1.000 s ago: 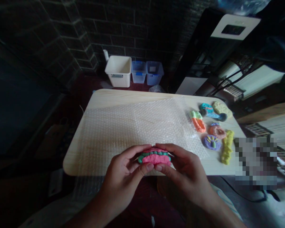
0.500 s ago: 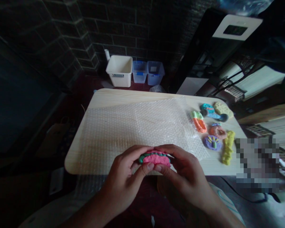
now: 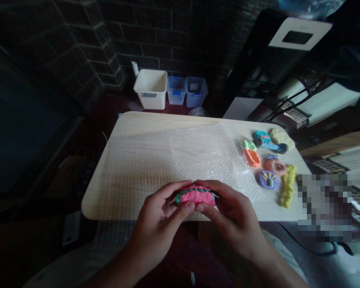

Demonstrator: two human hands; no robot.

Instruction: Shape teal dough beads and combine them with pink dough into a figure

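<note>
A pink and green clay piece [image 3: 196, 197] is held between my two hands above the near edge of the table. It has a smooth pink front and a bumpy green band behind it, with more pink at the back. My left hand [image 3: 160, 214] grips its left side, thumb on the front and fingers curled over the top. On the other side my right hand [image 3: 234, 212] closes round it in the same way. The two thumb tips lie close together at its lower front. Its underside is hidden.
Bubble wrap [image 3: 174, 156] covers much of the wooden table [image 3: 132, 120]. Several clay pieces lie at the right, among them an orange and green one [image 3: 252, 156], a purple disc [image 3: 268, 180] and a yellow strip [image 3: 288, 186]. Beyond stand a white bin [image 3: 151, 90] and blue-tinted boxes [image 3: 196, 92].
Both hands keep their hold on the clay piece. Their fingers have risen slightly at the top, and more of its pink back edge shows.
</note>
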